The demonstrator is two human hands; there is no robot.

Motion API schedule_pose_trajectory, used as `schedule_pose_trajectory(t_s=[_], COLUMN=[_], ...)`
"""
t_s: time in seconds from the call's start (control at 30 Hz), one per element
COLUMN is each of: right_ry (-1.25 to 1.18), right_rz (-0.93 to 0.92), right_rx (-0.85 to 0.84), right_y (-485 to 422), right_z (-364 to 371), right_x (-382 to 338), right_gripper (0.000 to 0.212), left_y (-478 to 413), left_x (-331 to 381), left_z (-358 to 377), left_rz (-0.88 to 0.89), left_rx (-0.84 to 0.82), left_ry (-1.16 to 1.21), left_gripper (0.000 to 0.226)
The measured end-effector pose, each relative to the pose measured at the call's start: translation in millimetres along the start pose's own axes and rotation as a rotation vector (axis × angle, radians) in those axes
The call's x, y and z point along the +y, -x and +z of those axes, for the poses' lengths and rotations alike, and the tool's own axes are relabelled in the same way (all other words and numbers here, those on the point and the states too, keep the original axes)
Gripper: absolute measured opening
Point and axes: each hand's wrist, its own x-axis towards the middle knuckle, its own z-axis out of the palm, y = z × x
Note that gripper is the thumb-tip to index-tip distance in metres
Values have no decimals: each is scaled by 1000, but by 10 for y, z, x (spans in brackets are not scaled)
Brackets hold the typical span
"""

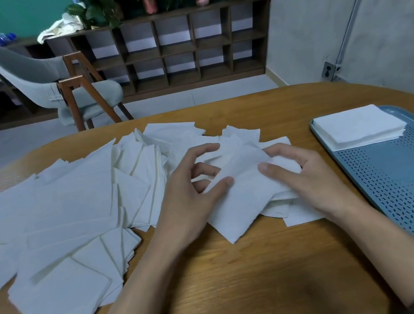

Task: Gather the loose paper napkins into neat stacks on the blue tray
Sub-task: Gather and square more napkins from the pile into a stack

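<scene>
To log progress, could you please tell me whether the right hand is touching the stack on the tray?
Apart. The head view shows bare table between the right hand and the tray holding the stack.

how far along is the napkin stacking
Done: one neat stack sits at the far end of the tray. In hand: the left hand and right hand grip a small bundle just above the table. Left: most of the job, since a big loose pile covers the table's left side.
</scene>
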Motion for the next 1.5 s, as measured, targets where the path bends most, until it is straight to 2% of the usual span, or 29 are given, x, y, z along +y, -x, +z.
schedule_pose_trajectory(t_s=[0.17, 0.3, 0.63, 0.8, 0.9, 0.97, 1.03, 1.1, 1.17, 1.27, 1.33, 1.4, 1.47, 1.5], right_ry=[26, 34, -74, -23, -162, -302, -298, -175, -191, -373, -391, -359, -269, -173], right_rz=[-14, -33, 0, -60, -67, -59, -68, -76, -38, 30, 60, 72, 71, 51], right_rx=[-201, -237, -259, -206, -139, -112, -93, -79, -143, -342, -427, -416, -336, -276], right_y=[54, 68, 68, 75, 51, 35, 22, 15, 6, 8, 20, 15, 3, -7], right_z=[53, 75, 81, 121, 76, 38, 24, 15, -50, -193, -256, -258, -212, -182], right_x=[-57, -69, -62, -66, -67, -79, -74, -70, -58, -83, -96, -78, -58, -53], right_gripper=[57, 72, 75, 67, 73, 77, 78, 79, 82, 74, 71, 55, 30, 27], left_y=[-5, -8, -28, -24, -26, -12, -5, -5, -15, -26, -27, -31, -26, -18], left_x=[41, 46, 32, -39, -52, 14, 42, 11, -40, -96, -108, -115, -113, -109], left_z=[-39, -28, -77, -2, 21, 3, -4, 18, 39, 56, 62, 69, 90, 112], left_rz=[51, 73, 91, 158, 183, 29, -89, -93, -56, -32, -14, 27, 63, 72], left_rx=[11, -3, -81, 74, 209, 114, -17, -37, 1, 39, 50, 52, 28, 11], left_ry=[44, 18, 28, -87, -197, -34, 145, 151, 66, -3, -7, -35, -49, -39], left_gripper=[47, 44, 41, 41, 47, 51, 51, 46, 49, 52, 53, 53, 55, 57])
